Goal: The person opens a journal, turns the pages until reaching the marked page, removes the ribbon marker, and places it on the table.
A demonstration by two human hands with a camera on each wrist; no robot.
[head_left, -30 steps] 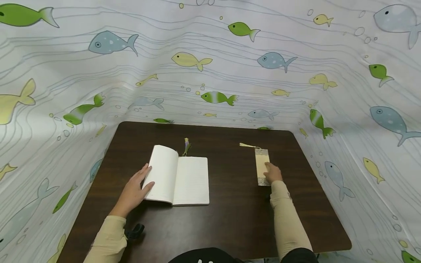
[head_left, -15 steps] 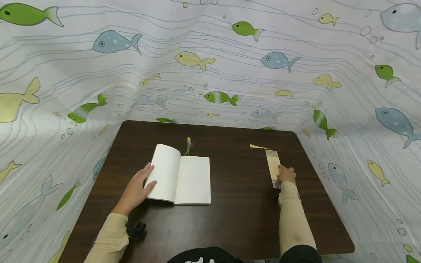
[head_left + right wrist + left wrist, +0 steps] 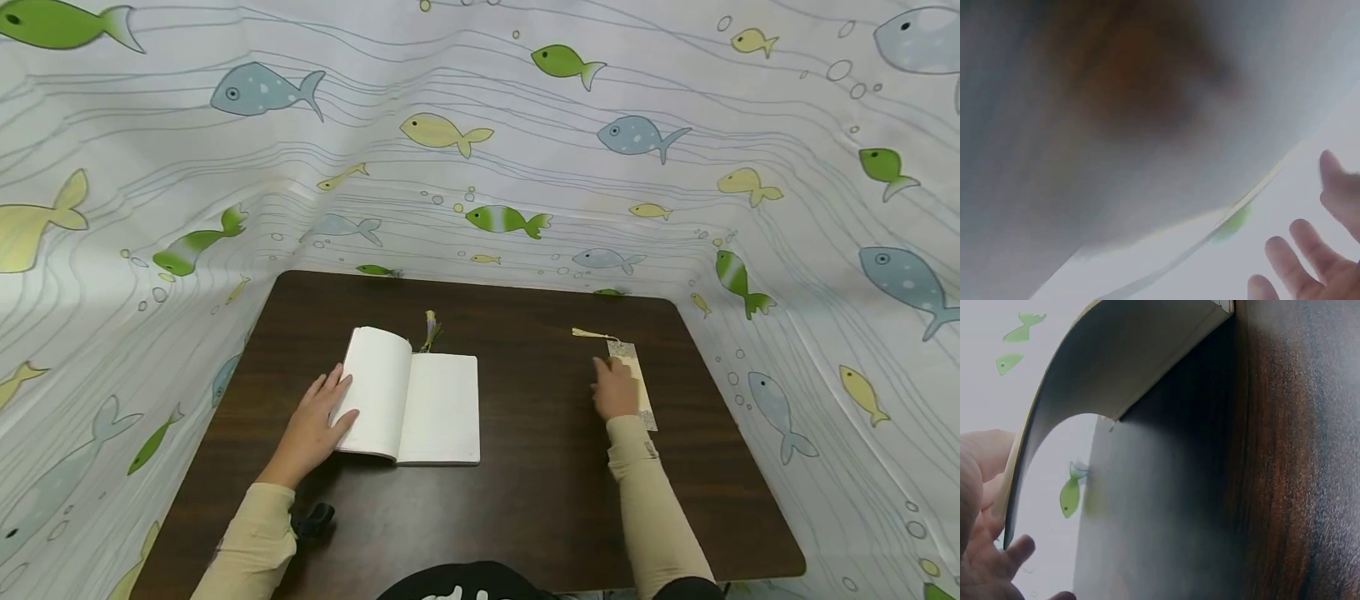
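Right hand (image 3: 615, 393) slid left; bookmark (image 3: 637, 385) now along its right

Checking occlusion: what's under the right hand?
The right hand covers the left side of the bookmark on the table. Whether fingers touch it is hidden.

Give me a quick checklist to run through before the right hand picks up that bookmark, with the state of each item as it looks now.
1. Notebook lies open on the table: ok.
2. Left hand rests on the notebook's left edge, holding the pages down: ok.
3. Bookmark lies flat on the table, tassel pointing away: ok.
4. Right hand is at the bookmark's left edge, fingers straight: ok.
5. Right hand has a grip on the bookmark: not ok, no pinch visible.
6. Table between bookmark and notebook is bare: ok.
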